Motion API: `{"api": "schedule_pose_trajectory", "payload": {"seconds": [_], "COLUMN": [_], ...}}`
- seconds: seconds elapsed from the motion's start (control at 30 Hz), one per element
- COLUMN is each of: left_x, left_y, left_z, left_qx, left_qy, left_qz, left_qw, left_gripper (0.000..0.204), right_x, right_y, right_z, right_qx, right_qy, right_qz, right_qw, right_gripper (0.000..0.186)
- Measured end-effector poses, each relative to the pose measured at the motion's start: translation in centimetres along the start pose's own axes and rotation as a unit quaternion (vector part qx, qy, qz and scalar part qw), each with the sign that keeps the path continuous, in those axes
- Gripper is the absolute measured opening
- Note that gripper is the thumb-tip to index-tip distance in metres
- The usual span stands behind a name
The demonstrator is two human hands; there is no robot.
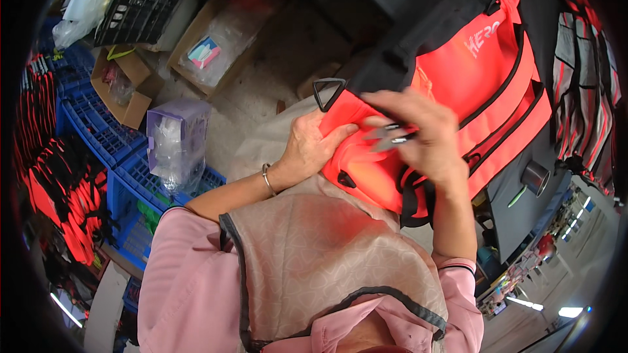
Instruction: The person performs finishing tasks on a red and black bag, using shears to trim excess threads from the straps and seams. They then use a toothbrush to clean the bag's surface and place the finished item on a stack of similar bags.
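A bright red-orange and black bag (494, 72) lies on a dark work surface, with a black triangular ring (325, 92) at its near left end. My left hand (313, 147) grips the red fabric just below that ring, thumb over the cloth. My right hand (425, 134), slightly blurred, is closed on small metal snips (386, 136) above the red fabric beside my left hand. Black straps hang from the bag's lower end.
Blue plastic crates (98, 124) at left carry a cardboard box (140, 75) and purple box (180, 137). An open carton (219, 39) lies behind. Red-black stacked items (59, 209) line the far left. A dark cup (535, 178) and green tool (516, 197) sit right of the bag.
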State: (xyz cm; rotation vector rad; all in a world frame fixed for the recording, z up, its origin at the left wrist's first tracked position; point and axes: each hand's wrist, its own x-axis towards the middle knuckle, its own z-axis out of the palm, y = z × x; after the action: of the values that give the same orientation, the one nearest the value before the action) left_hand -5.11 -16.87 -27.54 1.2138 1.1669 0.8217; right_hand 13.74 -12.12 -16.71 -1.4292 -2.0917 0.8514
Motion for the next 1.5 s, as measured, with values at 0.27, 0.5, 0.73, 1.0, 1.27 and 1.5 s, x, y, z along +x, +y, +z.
{"api": "schedule_pose_trajectory", "payload": {"seconds": [0.27,0.5,0.73,1.0,1.27,1.5], "left_x": [2.2,10.8,18.0,15.0,15.0,15.8], "left_y": [1.3,8.6,11.0,7.7,9.0,9.7], "left_z": [-1.3,-1.5,3.3,4.3,3.2,2.6], "left_qx": [-0.253,0.049,0.241,0.226,0.21,0.103], "left_qy": [0.002,0.055,-0.002,0.055,0.055,0.003], "left_qz": [-0.106,0.157,0.241,0.337,0.311,0.142], "left_qw": [0.962,0.985,0.94,0.912,0.925,0.985], "left_gripper": [0.086,0.059,0.057,0.056,0.036,0.025], "right_x": [-0.2,0.2,-1.5,-2.9,-3.0,-3.0], "right_y": [3.7,4.6,5.6,7.1,7.2,7.3], "right_z": [-0.9,-0.5,0.6,1.9,1.7,1.7], "right_qx": [0.248,0.355,0.388,0.41,0.4,0.418], "right_qy": [0.201,0.313,0.332,0.371,0.355,0.347], "right_qz": [0.204,0.225,0.189,0.196,0.194,0.194], "right_qw": [0.925,0.852,0.839,0.81,0.822,0.817], "right_gripper": [0.009,0.03,0.028,0.03,0.028,0.029]}}
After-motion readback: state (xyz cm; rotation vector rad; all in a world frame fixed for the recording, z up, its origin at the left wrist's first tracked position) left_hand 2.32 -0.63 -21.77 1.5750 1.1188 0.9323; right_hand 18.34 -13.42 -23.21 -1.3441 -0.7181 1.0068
